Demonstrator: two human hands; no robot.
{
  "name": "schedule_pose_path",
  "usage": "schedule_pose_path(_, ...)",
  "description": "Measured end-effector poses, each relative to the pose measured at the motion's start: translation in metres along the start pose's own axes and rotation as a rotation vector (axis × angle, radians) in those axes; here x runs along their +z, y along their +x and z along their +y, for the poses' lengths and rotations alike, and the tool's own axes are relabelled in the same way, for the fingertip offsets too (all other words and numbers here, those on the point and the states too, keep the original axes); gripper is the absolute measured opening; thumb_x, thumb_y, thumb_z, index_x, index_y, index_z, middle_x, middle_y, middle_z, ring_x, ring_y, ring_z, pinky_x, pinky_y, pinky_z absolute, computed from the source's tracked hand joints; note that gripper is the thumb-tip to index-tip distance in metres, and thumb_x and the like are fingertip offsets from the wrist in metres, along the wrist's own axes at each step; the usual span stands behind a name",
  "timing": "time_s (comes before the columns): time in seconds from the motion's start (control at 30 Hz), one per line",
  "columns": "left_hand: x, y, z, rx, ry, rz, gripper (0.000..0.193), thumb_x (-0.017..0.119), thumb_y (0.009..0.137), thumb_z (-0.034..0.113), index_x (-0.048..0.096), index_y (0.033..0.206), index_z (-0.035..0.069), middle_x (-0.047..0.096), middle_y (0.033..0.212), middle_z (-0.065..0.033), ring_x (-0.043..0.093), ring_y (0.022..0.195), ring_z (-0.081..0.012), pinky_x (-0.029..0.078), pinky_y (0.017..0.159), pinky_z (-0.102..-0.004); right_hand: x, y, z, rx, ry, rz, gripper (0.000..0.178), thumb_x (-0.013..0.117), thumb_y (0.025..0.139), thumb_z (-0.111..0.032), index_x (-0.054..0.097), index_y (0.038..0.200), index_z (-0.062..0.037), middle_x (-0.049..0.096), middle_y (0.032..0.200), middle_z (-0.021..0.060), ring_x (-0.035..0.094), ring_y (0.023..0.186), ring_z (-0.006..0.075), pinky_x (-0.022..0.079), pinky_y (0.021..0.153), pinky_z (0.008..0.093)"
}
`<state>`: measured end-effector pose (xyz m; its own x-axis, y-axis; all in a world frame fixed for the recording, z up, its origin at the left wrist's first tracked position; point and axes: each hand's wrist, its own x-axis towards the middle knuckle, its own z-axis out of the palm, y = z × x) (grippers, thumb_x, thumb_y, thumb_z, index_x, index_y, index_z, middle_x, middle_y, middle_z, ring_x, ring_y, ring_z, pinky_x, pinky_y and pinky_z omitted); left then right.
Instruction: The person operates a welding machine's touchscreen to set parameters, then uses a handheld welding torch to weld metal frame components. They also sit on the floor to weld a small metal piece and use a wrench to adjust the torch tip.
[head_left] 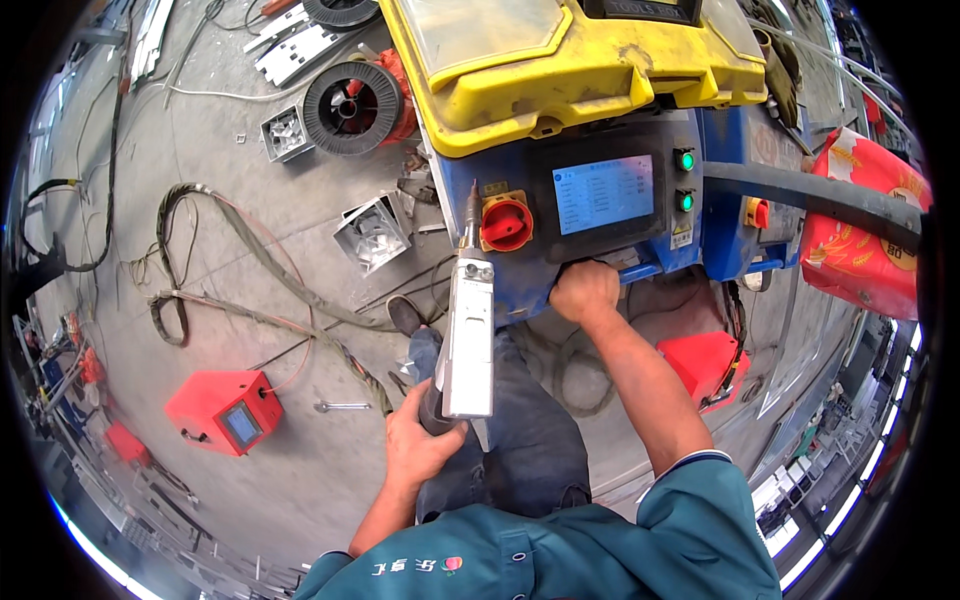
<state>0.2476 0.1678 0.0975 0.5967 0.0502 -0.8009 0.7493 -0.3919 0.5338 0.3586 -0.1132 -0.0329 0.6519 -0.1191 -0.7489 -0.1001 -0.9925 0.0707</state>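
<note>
My left hand (418, 448) is closed around the dark grip of a handheld welding gun (468, 345), likely a laser one. The gun has a silver box-shaped body, and its slim nozzle points away from me toward the machine. My right hand (587, 290) is a fist around the blue handle bar (640, 272) on the front of a blue machine (520, 285). On that machine's panel are a lit screen (602, 197), a red rotary switch (507, 222) and two green-lit buttons (686, 160). A yellow toolbox (540, 75) with clear lid windows sits on top.
A thick sleeved cable (250, 225) loops over the floor at left. Metal boxes of scraps (373, 235) and a black wire spool (352, 107) lie nearby. A red unit (225, 412) and a wrench (341, 407) are lower left. At right are a red sack (865, 270) and another red unit (690, 362).
</note>
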Motion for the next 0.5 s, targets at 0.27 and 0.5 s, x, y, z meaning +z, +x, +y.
schedule_pose_path(0.27, 0.0069, -0.0006, -0.0021, 0.008, -0.033, 0.008, 0.07, 0.084, 0.069, 0.017, 0.061, 0.132, -0.005, 0.076, 0.111, -0.0208, 0.075, 0.105, -0.0289, 0.056, 0.094, -0.0388, -0.0004, -0.0008, 0.0004, -0.024, -0.002, 0.02, 0.03, 0.057, 0.085, -0.027, 0.082, 0.091, -0.0107, 0.078, 0.096, 0.0152, 0.076, 0.092, 0.032, 0.06, 0.082, 0.0429)
schedule_pose_path(0.5, 0.0051, 0.0004, -0.0048, -0.004, -0.047, -0.002, 0.071, 0.084, 0.069, 0.018, 0.061, 0.132, -0.005, 0.076, 0.111, -0.0207, 0.075, 0.105, -0.0291, 0.056, 0.094, -0.0389, 0.0026, -0.0012, 0.0008, -0.019, 0.019, 0.056, 0.03, 0.057, 0.085, -0.027, 0.082, 0.089, -0.0104, 0.078, 0.094, 0.0155, 0.076, 0.09, 0.0321, 0.06, 0.081, 0.0429)
